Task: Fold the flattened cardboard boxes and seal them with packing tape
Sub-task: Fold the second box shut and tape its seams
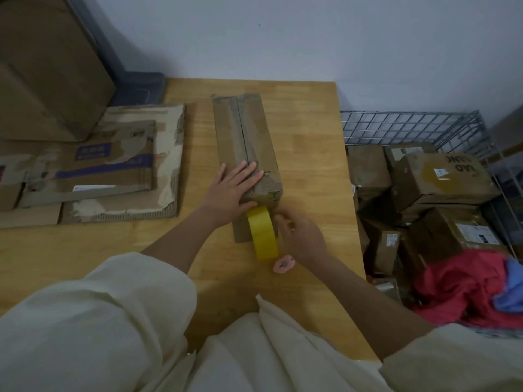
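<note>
Nearest, the right hand (300,236) grips the yellow tape roll (263,233) against the box's (246,142) near end, ready to run tape up the seam. Left hand (235,188), fingers flat, presses the flaps shut mid-bench (305,114); flattened cardboard (121,165) waits further left.

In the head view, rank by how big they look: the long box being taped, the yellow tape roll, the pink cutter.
1. long box
2. yellow tape roll
3. pink cutter

The gaps are plain despite differing nearness.

A folded box (246,142) lies mid-surface (308,131). Flattened boxes (113,165) lie at its nine o'clock, a wire basket (410,128) of parcels at three. The tape roll (263,233) stands at six.
</note>
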